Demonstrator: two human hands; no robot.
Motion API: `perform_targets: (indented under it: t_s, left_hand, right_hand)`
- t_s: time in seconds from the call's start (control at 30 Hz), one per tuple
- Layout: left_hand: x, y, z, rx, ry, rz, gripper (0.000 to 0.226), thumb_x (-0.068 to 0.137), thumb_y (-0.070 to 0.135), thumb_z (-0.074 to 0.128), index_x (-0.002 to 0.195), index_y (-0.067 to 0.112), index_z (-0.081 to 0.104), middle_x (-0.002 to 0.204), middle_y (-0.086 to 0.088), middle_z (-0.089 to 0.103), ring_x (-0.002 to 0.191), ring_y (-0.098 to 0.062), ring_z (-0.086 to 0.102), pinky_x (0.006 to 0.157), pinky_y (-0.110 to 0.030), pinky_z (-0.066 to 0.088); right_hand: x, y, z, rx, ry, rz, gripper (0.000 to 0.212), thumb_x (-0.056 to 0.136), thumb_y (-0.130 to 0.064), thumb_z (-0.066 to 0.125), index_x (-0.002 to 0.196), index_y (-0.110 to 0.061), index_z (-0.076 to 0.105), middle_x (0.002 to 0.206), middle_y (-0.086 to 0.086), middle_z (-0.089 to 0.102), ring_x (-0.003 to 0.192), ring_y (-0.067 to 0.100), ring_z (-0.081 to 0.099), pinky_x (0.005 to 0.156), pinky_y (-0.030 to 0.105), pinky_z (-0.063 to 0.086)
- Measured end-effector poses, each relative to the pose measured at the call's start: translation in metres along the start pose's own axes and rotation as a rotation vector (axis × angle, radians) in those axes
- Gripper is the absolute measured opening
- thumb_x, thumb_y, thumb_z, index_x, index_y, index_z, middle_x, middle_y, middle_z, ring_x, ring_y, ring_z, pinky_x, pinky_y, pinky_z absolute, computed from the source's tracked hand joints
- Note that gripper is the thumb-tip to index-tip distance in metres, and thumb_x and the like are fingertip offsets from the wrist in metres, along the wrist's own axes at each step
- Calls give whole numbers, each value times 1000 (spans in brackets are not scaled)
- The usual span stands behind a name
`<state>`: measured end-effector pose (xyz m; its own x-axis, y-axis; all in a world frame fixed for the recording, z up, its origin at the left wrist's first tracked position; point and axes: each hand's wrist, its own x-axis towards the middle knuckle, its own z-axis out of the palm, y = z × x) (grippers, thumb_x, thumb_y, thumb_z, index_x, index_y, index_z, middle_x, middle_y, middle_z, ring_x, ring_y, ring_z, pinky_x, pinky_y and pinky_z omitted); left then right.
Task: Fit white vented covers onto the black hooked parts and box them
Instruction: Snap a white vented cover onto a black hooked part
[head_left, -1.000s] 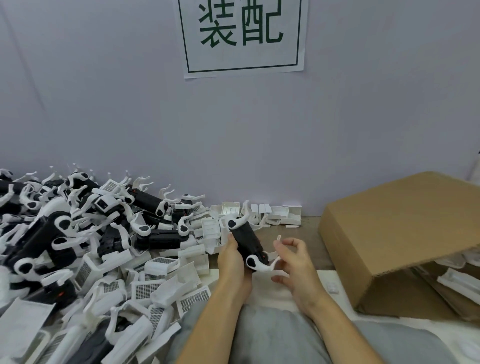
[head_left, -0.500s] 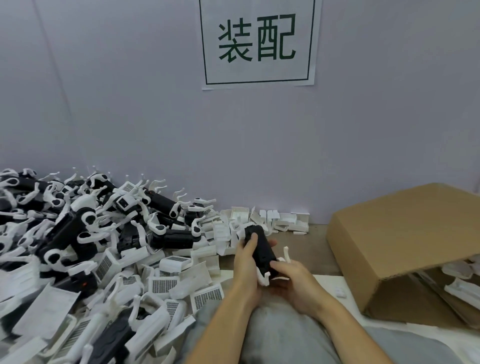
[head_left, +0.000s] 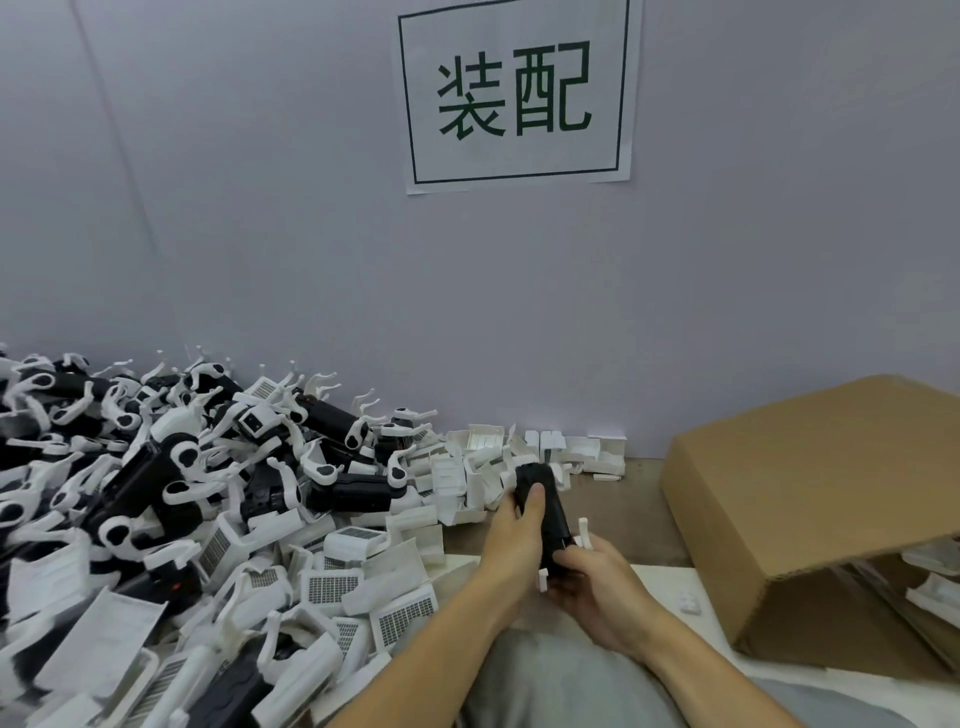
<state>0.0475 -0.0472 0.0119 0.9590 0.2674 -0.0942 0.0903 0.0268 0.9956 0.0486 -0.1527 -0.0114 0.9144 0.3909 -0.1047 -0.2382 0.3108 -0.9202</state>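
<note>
Hands meet at the middle of the bench around one black part (head_left: 545, 512), a smooth, rounded bar of dark plastic standing nearly upright and tilted a little to the right. The left hand (head_left: 511, 540) wraps its upper half, thumb laid flat along the front face and fingers curled behind. The right hand (head_left: 597, 582) grips the lower end, fingers bent under it, where thin white hooks (head_left: 583, 530) poke out just beside the knuckles. To the left lies a deep pile (head_left: 171, 499) of the same black bars with curved white hooks, tangled together. Nearer the person, that heap runs into loose white covers (head_left: 402, 616), boxy shells with fine grid vents on one face. Small white shells (head_left: 597, 452) with plain matte sides line the foot of the pale wall (head_left: 260, 234). A brown cardboard box (head_left: 810, 499) stands at the right, its flap hanging over the opening, white pieces showing dimly inside. A paper sign (head_left: 519, 93) with dark green characters in a thin frame is stuck on the wall. Grey cloth (head_left: 545, 686) covers the lap below the forearms.
</note>
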Motion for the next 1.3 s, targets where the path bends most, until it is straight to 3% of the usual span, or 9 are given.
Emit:
perform_targets:
  t_s: [0.17,0.3,0.43,0.6,0.67,0.8,1.03,1.13,1.3]
  left_hand:
    - [-6,-3,-8,-129,17,-48,35,106,36,45,135,16,50,120,-10,66,113,-27,64,104,-47,50]
    - [-14,-13,-11,-175,11,52,23,107,33,44,124,24,56,113,-3,69,107,-19,67,101,-45,52]
    - [-16,-12,-13,-183,-21,88,13,106,34,46,112,31,57,110,4,70,104,-12,68,98,-39,54]
    - [-17,-10,-15,-224,-72,122,16,103,38,51,115,32,59,112,3,72,103,-11,70,95,-36,55]
    - [-16,-12,-15,-206,-76,146,22,102,39,51,121,32,58,115,2,72,104,-10,69,94,-31,55]
    - [-14,-13,-14,-183,-92,131,28,104,36,49,131,36,50,122,2,68,115,-15,63,107,-41,48]
    - [-13,-12,-13,-171,-84,149,21,105,31,48,123,39,49,117,8,67,106,-7,65,86,-25,52]
    - [-16,-9,-12,-184,-66,143,16,104,29,49,118,38,53,114,5,69,105,-10,67,91,-31,54]
    - [-18,-7,-12,-243,-55,129,18,104,27,51,120,34,55,115,-6,70,112,-26,66,105,-50,48]
  right_hand:
    - [3,4,-1,-79,-26,-22,21,89,8,48,108,4,56,76,16,66,64,24,61,57,32,48]
    - [2,3,-2,-146,-75,-14,39,62,-4,54,100,2,58,74,19,64,63,28,60,59,35,49]
    - [1,4,-4,-255,-80,-78,27,70,-7,56,97,-2,60,71,14,66,60,24,60,56,31,49]
    - [2,6,-5,-292,-55,-153,14,95,5,48,100,1,60,67,12,64,56,21,57,53,30,47]
    - [2,4,-3,-191,-67,-123,15,95,6,46,99,0,59,71,15,63,58,24,55,53,32,46]
    - [6,3,-4,-157,-55,-99,19,96,3,50,109,-3,63,76,17,65,65,27,59,56,34,47]
    - [7,-1,-2,-138,-83,-91,30,76,2,56,105,-1,63,70,17,62,60,28,57,53,34,45]
    - [5,-2,-1,-164,-100,-89,41,65,-5,55,105,0,62,70,16,61,62,28,55,55,34,44]
    - [3,0,-3,-283,-79,-160,20,94,5,48,105,-4,62,67,10,64,59,21,59,55,32,48]
